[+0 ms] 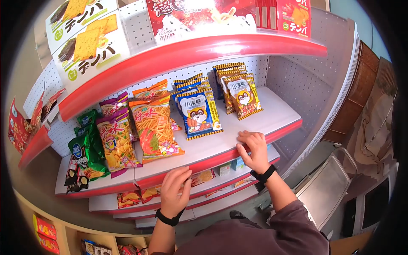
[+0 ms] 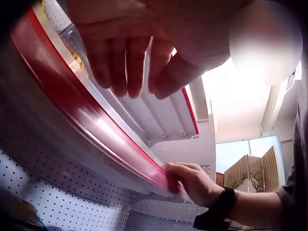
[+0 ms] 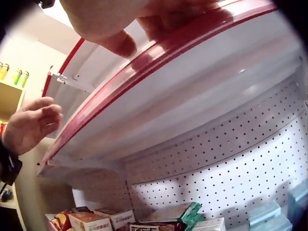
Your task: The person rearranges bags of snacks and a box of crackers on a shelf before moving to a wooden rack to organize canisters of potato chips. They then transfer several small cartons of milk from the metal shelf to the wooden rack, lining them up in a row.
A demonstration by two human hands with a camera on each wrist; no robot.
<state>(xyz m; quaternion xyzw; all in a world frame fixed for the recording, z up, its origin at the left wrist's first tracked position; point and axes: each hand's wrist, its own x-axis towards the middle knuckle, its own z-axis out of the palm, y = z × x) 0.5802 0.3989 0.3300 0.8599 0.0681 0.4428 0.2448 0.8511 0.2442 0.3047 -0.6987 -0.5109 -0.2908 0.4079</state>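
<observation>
In the head view my right hand (image 1: 254, 149) rests at the red front edge of the middle shelf (image 1: 280, 106), below the blue raccoon packets (image 1: 197, 112) and brown packets (image 1: 244, 95). My left hand (image 1: 174, 193) hovers by the same edge, below the orange noodle bag (image 1: 153, 125), its fingers loosely bent and holding nothing. The left wrist view shows the left hand (image 2: 139, 48) with fingers relaxed, and the right hand (image 2: 192, 183) at the red edge. In the right wrist view the right hand (image 3: 120, 24) lies over the edge strip.
Purple bags (image 1: 117, 140) and green bags (image 1: 87, 148) stand at the shelf's left. Large boxes (image 1: 91, 51) sit on the shelf above. Lower shelves hold more packets (image 1: 203, 177). A metal cart (image 1: 325, 187) stands at the right, a wooden unit (image 1: 74, 238) at lower left.
</observation>
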